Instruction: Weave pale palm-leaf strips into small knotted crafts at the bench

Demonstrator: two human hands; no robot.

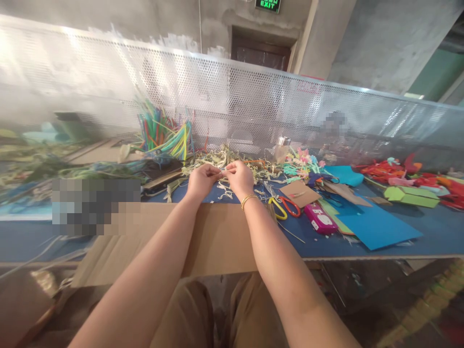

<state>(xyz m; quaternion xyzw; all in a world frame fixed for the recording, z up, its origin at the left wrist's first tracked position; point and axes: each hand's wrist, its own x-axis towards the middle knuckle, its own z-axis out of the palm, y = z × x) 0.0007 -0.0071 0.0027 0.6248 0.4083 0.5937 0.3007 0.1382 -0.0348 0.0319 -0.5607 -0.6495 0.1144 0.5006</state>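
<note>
My left hand and my right hand meet fingertip to fingertip above the far edge of a brown cardboard sheet. Both are closed in a pinch. Whatever lies between the fingers is too small to make out. Just behind them spreads a heap of pale, dry-looking curled strips, with a few scraps on the blue tabletop near my fingers. A gold bracelet circles my right wrist.
Yellow-handled scissors, red-handled scissors and a magenta box lie to the right, beside blue paper. Colourful thin strips stand in a bunch at the back left. A perforated metal panel closes off the table's far side.
</note>
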